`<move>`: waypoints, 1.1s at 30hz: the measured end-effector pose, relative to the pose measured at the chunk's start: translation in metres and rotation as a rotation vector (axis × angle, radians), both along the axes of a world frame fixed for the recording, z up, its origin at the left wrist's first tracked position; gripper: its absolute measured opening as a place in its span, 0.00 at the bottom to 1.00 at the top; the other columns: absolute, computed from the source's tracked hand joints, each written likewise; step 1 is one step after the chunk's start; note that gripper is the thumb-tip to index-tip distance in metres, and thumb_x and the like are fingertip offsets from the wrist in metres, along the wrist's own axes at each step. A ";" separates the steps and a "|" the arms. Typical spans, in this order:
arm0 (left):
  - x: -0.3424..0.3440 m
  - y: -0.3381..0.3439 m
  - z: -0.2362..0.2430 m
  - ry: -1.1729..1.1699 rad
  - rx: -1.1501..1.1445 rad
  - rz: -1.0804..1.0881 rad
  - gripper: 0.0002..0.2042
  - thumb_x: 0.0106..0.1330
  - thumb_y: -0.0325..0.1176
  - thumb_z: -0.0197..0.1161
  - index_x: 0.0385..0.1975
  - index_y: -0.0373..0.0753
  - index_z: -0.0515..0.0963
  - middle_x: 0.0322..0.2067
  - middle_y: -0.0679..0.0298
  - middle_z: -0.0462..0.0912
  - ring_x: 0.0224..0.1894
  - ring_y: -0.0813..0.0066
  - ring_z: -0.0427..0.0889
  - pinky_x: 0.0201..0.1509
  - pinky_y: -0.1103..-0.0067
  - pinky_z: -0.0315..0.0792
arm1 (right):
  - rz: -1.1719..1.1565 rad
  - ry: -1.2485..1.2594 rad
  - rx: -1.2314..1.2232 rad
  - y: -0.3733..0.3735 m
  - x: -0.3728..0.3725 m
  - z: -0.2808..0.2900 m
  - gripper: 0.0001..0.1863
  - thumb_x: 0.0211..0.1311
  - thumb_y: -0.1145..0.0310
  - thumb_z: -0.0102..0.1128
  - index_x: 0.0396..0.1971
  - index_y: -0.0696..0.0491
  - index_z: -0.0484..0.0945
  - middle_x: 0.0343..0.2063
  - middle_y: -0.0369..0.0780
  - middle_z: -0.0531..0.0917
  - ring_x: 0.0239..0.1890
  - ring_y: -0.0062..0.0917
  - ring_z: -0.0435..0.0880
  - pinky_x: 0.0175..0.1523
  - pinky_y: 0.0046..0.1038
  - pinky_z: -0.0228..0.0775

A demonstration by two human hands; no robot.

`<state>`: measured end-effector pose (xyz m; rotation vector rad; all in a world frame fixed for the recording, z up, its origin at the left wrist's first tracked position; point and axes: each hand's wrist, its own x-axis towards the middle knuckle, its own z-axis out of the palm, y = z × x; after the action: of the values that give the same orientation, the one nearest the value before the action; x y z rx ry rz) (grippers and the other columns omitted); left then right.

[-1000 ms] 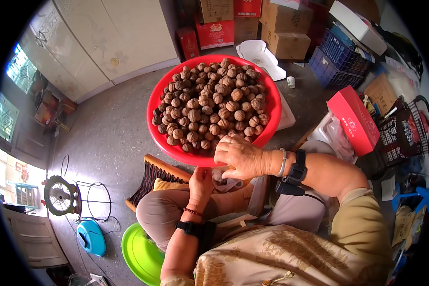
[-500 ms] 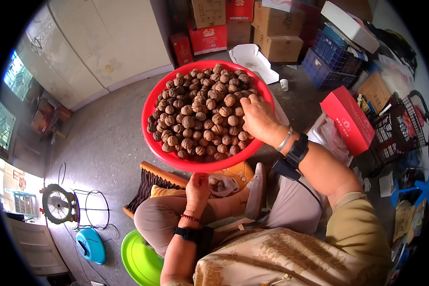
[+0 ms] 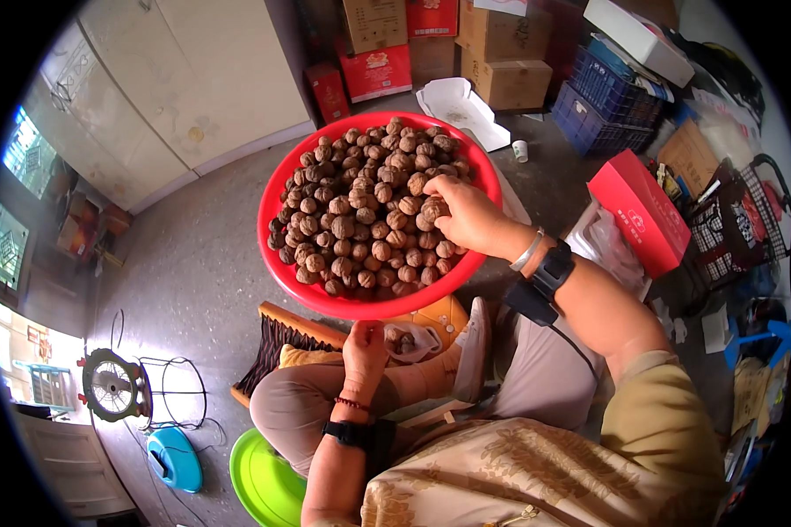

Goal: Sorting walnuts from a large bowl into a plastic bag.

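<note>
A wide red basin (image 3: 277, 259) is heaped with brown walnuts (image 3: 343, 227). Over its right side, my right hand (image 3: 473, 218) pinches one walnut (image 3: 433, 209) between thumb and fingers, just above the pile. My left hand (image 3: 363, 353) is closed, low in front of the basin's near rim. From its fingers a thin clear plastic bag (image 3: 426, 341) spreads to the right, with a few walnuts showing in it. The fingertips of the left hand are partly hidden.
A wooden-framed woven seat (image 3: 299, 330) and a green lid-like disc (image 3: 259, 483) lie to the left. Farther off stand a blue basin (image 3: 177, 461), a round fan (image 3: 112, 385), a red box (image 3: 640, 213), blue crates (image 3: 606, 110) and cardboard boxes (image 3: 514, 83).
My right hand has shifted slightly left over the pile, and a walnut now shows between its thumb and fingers. The left hand stays in place by the bag.
</note>
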<state>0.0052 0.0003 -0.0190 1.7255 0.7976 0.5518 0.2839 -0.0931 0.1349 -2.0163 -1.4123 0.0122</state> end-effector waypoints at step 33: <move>0.001 -0.001 0.014 0.046 -0.105 0.023 0.06 0.69 0.31 0.59 0.37 0.35 0.78 0.24 0.57 0.82 0.24 0.72 0.81 0.29 0.75 0.74 | 0.635 -0.208 -0.037 -0.008 -0.089 -0.018 0.23 0.41 0.62 0.76 0.42 0.46 0.82 0.60 0.41 0.74 0.65 0.43 0.66 0.68 0.46 0.58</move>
<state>0.0059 -0.0003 -0.0053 1.6392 0.8652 0.4786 0.1950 -0.1014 0.1171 -1.5492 -2.1454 0.1076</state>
